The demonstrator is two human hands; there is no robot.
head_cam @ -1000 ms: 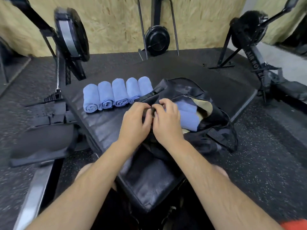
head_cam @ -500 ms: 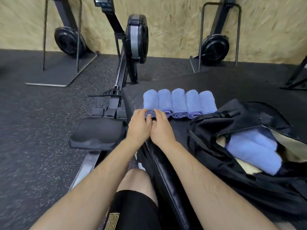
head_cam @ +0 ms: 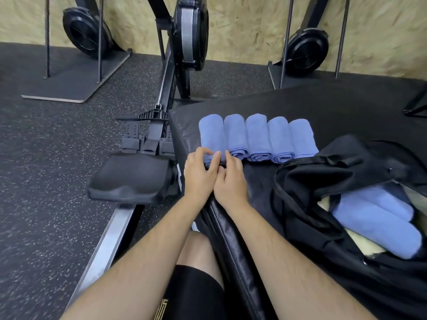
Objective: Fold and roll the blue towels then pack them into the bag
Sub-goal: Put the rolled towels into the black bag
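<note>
5 rolled blue towels [head_cam: 256, 137] sit side by side on the black pad [head_cam: 346, 107], lined up in a neat row from left to right. Each roll's long axis runs away from the person, with the spiral ends facing back toward them and the far ends pointing at the wall. The rolls touch one another along their sides, and the row's right end lies just beside the black bag [head_cam: 342, 158].

Both hands are at the leftmost roll [head_cam: 211, 135]. The left hand [head_cam: 198, 179] has its fingers curled in and its thumb up, pinching the near end of that roll at its left edge. The right hand [head_cam: 231, 183] is pressed up against the left. Its forefinger reaches to the near end where the 1st and 2nd rolls meet, and its other fingers are tucked under. Whether this hand has hold of the cloth cannot be told from here. The roll lies flat on the pad.

Over on the right, the bag gapes open on the same pad. 2 packed towels [head_cam: 374, 218] lie inside it, side by side and touching. Their long axes slant from the bag's middle toward the lower right of the view.

To the left of the pad stands a rowing machine, its seat [head_cam: 131, 179] close by the left hand and its flywheel [head_cam: 190, 31] up by the wall.
</note>
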